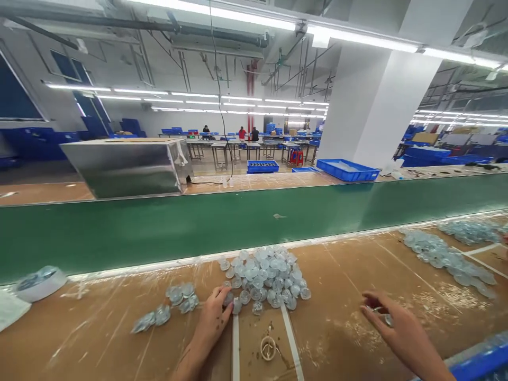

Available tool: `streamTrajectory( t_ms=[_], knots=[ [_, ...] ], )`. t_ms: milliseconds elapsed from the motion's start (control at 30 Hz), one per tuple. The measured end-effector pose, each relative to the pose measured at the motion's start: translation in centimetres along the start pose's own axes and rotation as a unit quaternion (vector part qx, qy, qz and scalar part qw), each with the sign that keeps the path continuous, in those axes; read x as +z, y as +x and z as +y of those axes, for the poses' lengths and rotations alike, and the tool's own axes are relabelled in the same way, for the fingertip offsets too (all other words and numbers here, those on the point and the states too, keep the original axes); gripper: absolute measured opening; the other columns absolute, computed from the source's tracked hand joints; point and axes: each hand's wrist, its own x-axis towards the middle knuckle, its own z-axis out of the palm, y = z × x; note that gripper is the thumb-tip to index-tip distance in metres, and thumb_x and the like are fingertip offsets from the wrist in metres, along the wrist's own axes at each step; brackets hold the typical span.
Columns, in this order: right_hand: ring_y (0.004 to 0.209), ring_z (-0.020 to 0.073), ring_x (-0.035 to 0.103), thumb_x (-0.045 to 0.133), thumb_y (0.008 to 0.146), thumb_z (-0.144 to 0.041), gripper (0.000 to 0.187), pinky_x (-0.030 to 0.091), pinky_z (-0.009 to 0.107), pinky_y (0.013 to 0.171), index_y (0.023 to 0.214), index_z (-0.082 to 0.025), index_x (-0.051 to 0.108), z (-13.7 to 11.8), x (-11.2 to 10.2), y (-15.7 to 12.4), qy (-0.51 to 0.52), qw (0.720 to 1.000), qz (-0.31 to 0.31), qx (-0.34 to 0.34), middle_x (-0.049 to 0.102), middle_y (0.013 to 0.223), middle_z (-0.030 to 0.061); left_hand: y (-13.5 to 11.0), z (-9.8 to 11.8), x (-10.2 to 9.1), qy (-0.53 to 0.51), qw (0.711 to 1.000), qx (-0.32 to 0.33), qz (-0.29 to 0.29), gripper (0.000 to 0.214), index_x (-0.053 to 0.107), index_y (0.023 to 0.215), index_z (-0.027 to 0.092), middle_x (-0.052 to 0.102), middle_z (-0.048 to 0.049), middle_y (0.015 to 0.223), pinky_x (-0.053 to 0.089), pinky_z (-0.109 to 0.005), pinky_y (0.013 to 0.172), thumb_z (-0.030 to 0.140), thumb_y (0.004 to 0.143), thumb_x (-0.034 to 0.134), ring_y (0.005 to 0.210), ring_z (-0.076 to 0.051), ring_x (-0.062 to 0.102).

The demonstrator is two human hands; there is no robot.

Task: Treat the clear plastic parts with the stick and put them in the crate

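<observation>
My left hand [214, 317] rests on the brown worktable, its fingers pinched on one small clear plastic disc at the near-left edge of a pile of clear discs [264, 275]. My right hand [391, 320] hovers at the right, fingers curled around a small clear and metal part [384, 316]. A small metal hook ring [269, 346] lies on the table between my hands. Two smaller groups of discs [181, 293] lie to the left of my left hand.
A green conveyor belt [198, 222] runs across behind the worktable. More clear discs [444, 254] lie at the far right. A white bowl [42, 283] sits at the left. A steel box [127, 164] and blue trays [347, 170] stand beyond the belt. People work far back.
</observation>
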Motion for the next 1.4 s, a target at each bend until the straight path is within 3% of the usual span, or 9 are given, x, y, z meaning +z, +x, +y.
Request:
streamTrajectory(
  t_ms=[200, 267, 433, 700, 833, 933, 1033, 1133, 1400],
  knots=[
    [0.074, 0.0235, 0.055, 0.052, 0.090, -0.038, 0.041, 0.047, 0.019, 0.068, 0.112, -0.009, 0.071, -11.7, 10.3, 0.5, 0.192, 0.950, -0.195, -0.148, 0.049, 0.087, 0.0013, -0.7, 0.9, -1.4, -0.037, 0.998, -0.034, 0.029, 0.051, 0.065, 0.123, 0.010, 0.062, -0.0141, 0.113, 0.053, -0.038, 0.079, 0.037, 0.083, 0.050, 0.075, -0.021, 0.063],
    [0.071, 0.0204, 0.055, 0.064, 0.082, -0.018, 0.036, 0.044, 0.013, 0.065, 0.117, -0.009, 0.071, -13.3, 13.1, 1.0, 0.165, 0.946, -0.244, -0.134, 0.048, 0.081, -0.0030, -1.6, 1.2, -1.7, -0.058, 0.997, -0.043, 0.035, 0.054, 0.063, 0.127, 0.010, 0.061, -0.0137, 0.114, 0.053, -0.036, 0.075, 0.039, 0.084, 0.049, 0.074, -0.020, 0.061],
    [0.069, 0.0174, 0.056, 0.060, 0.078, 0.011, 0.024, 0.038, 0.008, 0.059, 0.078, -0.010, 0.072, -13.8, 16.0, 2.2, 0.120, 0.930, -0.317, -0.142, 0.047, 0.074, -0.0065, -4.7, 2.8, -1.7, -0.232, 0.970, -0.049, 0.049, 0.042, 0.073, 0.106, 0.015, 0.058, -0.0084, 0.096, 0.049, -0.030, 0.068, 0.044, 0.076, 0.071, 0.079, -0.020, 0.058],
    [0.066, 0.0168, 0.054, 0.070, 0.081, 0.031, 0.039, 0.031, 0.009, 0.054, 0.073, -0.008, 0.068, -13.3, 15.2, 2.0, 0.062, 0.938, -0.318, -0.121, 0.046, 0.070, -0.0069, -6.7, 5.9, 0.4, -0.504, 0.850, -0.146, 0.032, 0.046, 0.071, 0.094, 0.017, 0.060, 0.0000, 0.073, 0.043, -0.019, 0.060, 0.040, 0.060, 0.091, 0.064, -0.010, 0.053],
    [0.067, 0.0181, 0.053, 0.080, 0.079, 0.030, 0.041, 0.032, 0.012, 0.059, 0.073, -0.008, 0.066, -13.8, 14.3, 1.2, 0.037, 0.928, -0.327, -0.176, 0.046, 0.072, -0.0059, -7.0, 6.9, 1.2, -0.620, 0.751, -0.218, 0.061, 0.052, 0.076, 0.102, 0.016, 0.073, -0.0107, 0.102, 0.053, -0.022, 0.065, 0.043, 0.060, 0.092, 0.073, -0.016, 0.068],
    [0.066, 0.0194, 0.052, 0.086, 0.089, 0.008, 0.035, 0.033, 0.014, 0.061, 0.070, -0.008, 0.062, -13.8, 13.4, 0.9, 0.050, 0.934, -0.303, -0.184, 0.045, 0.071, -0.0034, -7.2, 7.4, 1.0, -0.665, 0.698, -0.261, 0.036, 0.042, 0.078, 0.087, 0.016, 0.073, -0.0123, 0.106, 0.059, -0.032, 0.076, 0.040, 0.056, 0.095, 0.085, -0.026, 0.073],
    [0.062, 0.0202, 0.050, 0.070, 0.115, -0.040, 0.056, 0.033, 0.016, 0.058, 0.069, -0.010, 0.059, -13.6, 11.9, 1.0, 0.159, 0.943, -0.227, -0.181, 0.044, 0.070, 0.0004, -7.4, 8.3, 0.5, -0.669, 0.700, -0.245, 0.038, 0.045, 0.079, 0.091, 0.020, 0.071, -0.0055, 0.095, 0.060, -0.030, 0.076, 0.032, 0.052, 0.096, 0.088, -0.027, 0.073],
    [0.058, 0.0213, 0.048, 0.040, 0.125, -0.079, 0.090, 0.031, 0.019, 0.055, 0.071, -0.011, 0.062, -13.8, 10.1, 1.2, 0.267, 0.938, -0.138, -0.171, 0.044, 0.070, 0.0026, -7.6, 9.4, 0.4, -0.655, 0.719, -0.231, 0.036, 0.055, 0.079, 0.095, 0.017, 0.071, -0.0076, 0.096, 0.058, -0.027, 0.078, 0.033, 0.046, 0.098, 0.087, -0.025, 0.072],
    [0.057, 0.0190, 0.048, 0.053, 0.132, -0.086, 0.097, 0.030, 0.019, 0.053, 0.073, -0.010, 0.063, -16.8, 8.9, 1.0, 0.383, 0.905, -0.065, -0.176, 0.046, 0.072, 0.0007, -7.8, 11.7, 1.1, -0.618, 0.770, -0.152, 0.039, 0.049, 0.076, 0.088, 0.018, 0.073, -0.0067, 0.085, 0.052, -0.022, 0.074, 0.038, 0.049, 0.096, 0.078, -0.016, 0.068]
  ],
)
